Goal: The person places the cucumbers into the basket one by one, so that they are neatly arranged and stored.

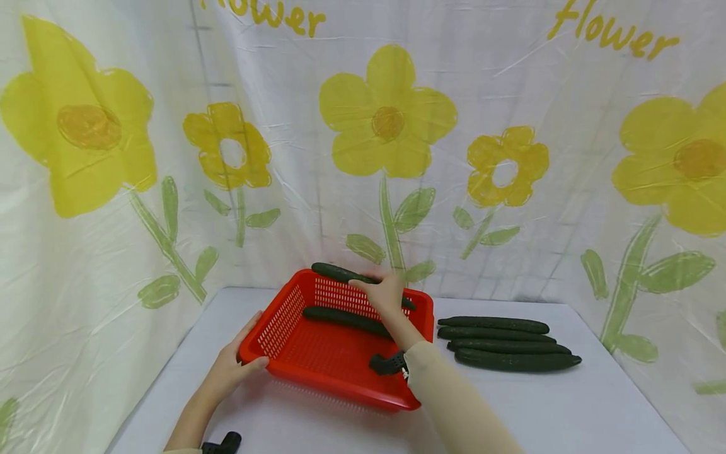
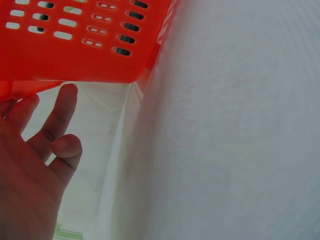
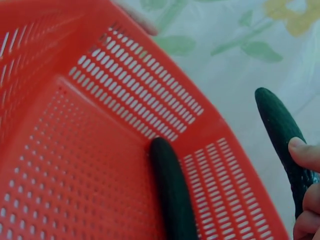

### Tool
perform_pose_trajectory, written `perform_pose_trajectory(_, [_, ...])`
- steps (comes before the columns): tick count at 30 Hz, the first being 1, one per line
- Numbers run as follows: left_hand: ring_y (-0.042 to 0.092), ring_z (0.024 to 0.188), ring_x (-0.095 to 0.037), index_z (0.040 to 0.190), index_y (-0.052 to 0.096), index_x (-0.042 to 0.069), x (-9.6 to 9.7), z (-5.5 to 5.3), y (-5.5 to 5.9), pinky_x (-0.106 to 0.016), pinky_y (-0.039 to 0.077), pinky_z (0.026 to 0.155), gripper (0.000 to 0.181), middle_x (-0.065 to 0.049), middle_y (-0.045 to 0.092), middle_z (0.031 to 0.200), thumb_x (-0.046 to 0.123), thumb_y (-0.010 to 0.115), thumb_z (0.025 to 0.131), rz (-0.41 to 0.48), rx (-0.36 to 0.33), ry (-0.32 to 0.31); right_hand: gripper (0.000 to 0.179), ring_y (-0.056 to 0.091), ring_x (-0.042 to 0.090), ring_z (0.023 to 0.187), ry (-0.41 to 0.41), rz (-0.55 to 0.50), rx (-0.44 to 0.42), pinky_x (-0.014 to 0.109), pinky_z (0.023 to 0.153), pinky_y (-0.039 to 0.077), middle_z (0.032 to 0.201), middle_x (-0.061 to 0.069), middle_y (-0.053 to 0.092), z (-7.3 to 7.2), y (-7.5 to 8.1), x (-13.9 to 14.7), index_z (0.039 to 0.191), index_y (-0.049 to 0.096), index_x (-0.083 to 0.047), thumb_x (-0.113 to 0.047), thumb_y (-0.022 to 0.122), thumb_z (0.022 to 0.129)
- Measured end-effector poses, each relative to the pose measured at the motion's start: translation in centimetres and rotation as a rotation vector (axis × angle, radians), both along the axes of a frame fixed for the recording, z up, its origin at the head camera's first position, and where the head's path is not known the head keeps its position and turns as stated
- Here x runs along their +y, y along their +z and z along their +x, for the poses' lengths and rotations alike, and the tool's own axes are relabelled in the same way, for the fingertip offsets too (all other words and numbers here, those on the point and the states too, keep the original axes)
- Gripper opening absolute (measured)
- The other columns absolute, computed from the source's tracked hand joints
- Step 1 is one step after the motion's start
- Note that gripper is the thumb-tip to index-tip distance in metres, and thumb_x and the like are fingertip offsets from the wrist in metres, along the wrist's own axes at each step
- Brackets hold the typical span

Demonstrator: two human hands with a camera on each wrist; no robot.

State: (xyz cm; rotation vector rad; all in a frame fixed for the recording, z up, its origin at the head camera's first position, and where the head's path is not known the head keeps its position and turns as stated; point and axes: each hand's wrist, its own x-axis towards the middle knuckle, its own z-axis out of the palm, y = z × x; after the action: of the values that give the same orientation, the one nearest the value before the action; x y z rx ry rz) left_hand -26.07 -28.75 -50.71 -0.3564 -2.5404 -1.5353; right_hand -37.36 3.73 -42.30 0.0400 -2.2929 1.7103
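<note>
My right hand (image 1: 386, 295) grips a dark green cucumber (image 1: 333, 271) around its middle, above the far rim of a red plastic basket (image 1: 334, 389). In the right wrist view, the thumb and curled fingers wrap this cucumber (image 3: 276, 120) outside the basket's perforated wall. Another cucumber (image 1: 343, 318) lies in the basket along its far wall. At the basket's left side, my left hand (image 1: 229, 366) holds the rim, thumb at the front corner and fingers along the outer side. The left wrist view shows these fingers (image 2: 62, 107) bent near the rim.
Right of the basket, several cucumbers (image 1: 507, 345) lie side by side on the white table (image 1: 590, 410). A white curtain (image 1: 295, 189) printed with yellow flowers hangs right behind the table.
</note>
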Motion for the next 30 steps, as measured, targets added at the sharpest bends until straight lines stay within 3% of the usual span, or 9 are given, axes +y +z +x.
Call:
perform_pose_trajectory(9, [0.057, 0.13, -0.033, 0.171, 0.025, 0.023, 0.1, 0.1, -0.1, -0.023, 0.055, 0.087, 0.092, -0.018, 0.038, 0.169, 0.022, 0.075, 0.093, -0.025, 0.016, 0.01, 0.03, 0.07, 0.03, 0.106, -0.023, 0.006, -0.077, 0.049, 0.094, 0.057, 0.101, 0.004, 0.081, 0.2, -1.5, -0.2, 0.1, 0.087, -0.011, -0.029, 0.096, 0.078])
perform_pose_trajectory(15, [0.055, 0.131, -0.033, 0.171, 0.023, 0.023, 0.0, 0.1, 0.1, -0.023, 0.055, 0.087, 0.091, -0.019, 0.037, 0.169, 0.023, 0.074, 0.095, -0.011, -0.003, 0.006, 0.029, 0.068, 0.031, 0.116, -0.026, -0.027, -0.133, 0.047, 0.096, 0.057, 0.114, 0.008, 0.079, 0.1, -1.9, -0.5, 0.1, 0.087, -0.014, -0.029, 0.096, 0.078])
perform_pose_trajectory(23, [0.054, 0.12, 0.002, 0.171, 0.025, 0.023, -0.1, 0.0, 0.1, -0.024, 0.056, 0.087, 0.09, -0.02, 0.038, 0.168, 0.021, 0.073, 0.095, -0.002, 0.005, 0.001, 0.031, 0.062, 0.034, 0.123, -0.001, -0.041, -0.237, 0.047, 0.092, 0.058, 0.131, 0.012, 0.073, 0.4, -2.4, -1.0, 0.105, 0.086, -0.013, -0.029, 0.096, 0.079])
perform_pose_trajectory(27, [0.052, 0.118, 0.008, 0.171, 0.026, 0.023, -0.1, 0.0, 0.0, -0.023, 0.055, 0.087, 0.09, -0.02, 0.037, 0.169, 0.02, 0.074, 0.095, 0.007, 0.011, -0.008, 0.028, 0.061, 0.035, 0.124, 0.007, -0.048, -0.266, 0.047, 0.095, 0.057, 0.129, 0.011, 0.073, 0.7, -2.7, -1.3, 0.103, 0.087, -0.013, -0.027, 0.095, 0.08])
perform_pose_trajectory(30, [0.051, 0.12, 0.009, 0.17, 0.026, 0.022, -0.1, 0.0, -0.1, -0.023, 0.055, 0.088, 0.09, -0.019, 0.035, 0.17, 0.019, 0.074, 0.095, 0.011, 0.019, -0.015, 0.027, 0.063, 0.033, 0.117, 0.022, -0.038, -0.292, 0.044, 0.09, 0.058, 0.124, 0.011, 0.074, 0.9, -3.0, -1.6, 0.101, 0.087, -0.012, -0.026, 0.096, 0.079])
